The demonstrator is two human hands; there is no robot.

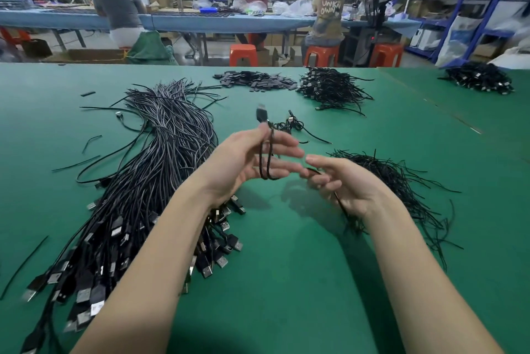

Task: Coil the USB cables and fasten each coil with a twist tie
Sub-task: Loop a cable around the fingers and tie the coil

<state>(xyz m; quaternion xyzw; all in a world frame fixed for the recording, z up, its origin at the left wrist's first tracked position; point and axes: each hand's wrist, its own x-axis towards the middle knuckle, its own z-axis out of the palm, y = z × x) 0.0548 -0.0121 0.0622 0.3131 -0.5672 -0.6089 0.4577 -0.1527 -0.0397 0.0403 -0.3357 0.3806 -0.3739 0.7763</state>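
**Cable looped in the left hand above the green worktop**

The left hand [246, 158] is raised over the worktop [286, 267], palm turned up, with a black USB cable [265, 158] hanging in loops from between thumb and forefinger; the plug [261, 113] sticks up past the fingertips. The other fingers are spread and fairly straight. The right hand [341, 184] sits just beside it, fingers curled round a thin black strand [339, 201] that runs back through the palm toward the wrist. It looks like a twist tie, though motion blur makes this uncertain.

To the left lies a large bundle of loose cables [149, 170], plugs toward the near edge. Under and beyond the right wrist is a heap of ties [401, 181]. One tied coil [289, 124] lies just past the hands. Farther back are a pile of finished coils [329, 86] and a flat pile of small dark pieces [255, 81]. Another pile [481, 78] sits at the far right.
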